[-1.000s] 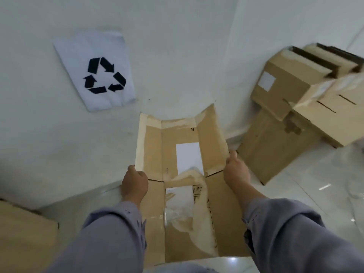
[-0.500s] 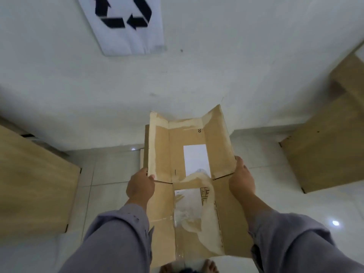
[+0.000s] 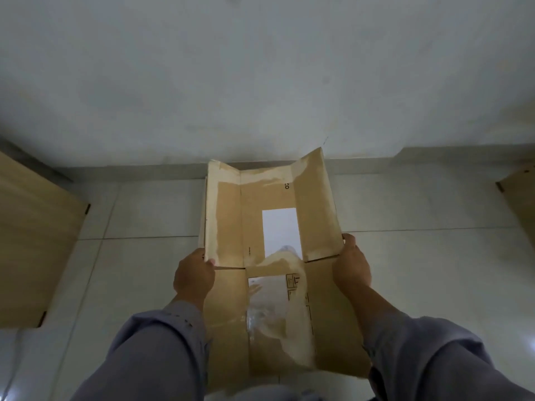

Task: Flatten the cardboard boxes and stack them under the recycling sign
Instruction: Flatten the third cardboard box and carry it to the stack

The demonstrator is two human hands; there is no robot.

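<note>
I hold a flattened brown cardboard box (image 3: 225, 221) out in front of me, above the tiled floor and close to the base of the white wall. It carries a white label, torn tape and clear film down its middle. My left hand (image 3: 193, 276) grips its left edge. My right hand (image 3: 351, 267) grips its right edge. The far flaps tilt up slightly on both sides. The recycling sign is out of view.
A flat cardboard sheet (image 3: 31, 244) lies on the floor at the left. Another piece of cardboard (image 3: 521, 204) shows at the right edge. Pale floor tiles (image 3: 144, 215) run to the wall's skirting (image 3: 434, 163).
My view has tipped downward: the recycling sign has slid off the top and the right-hand boxes have mostly left the frame. The box is lower and nearer the wall's base, with both hands still gripping it.
</note>
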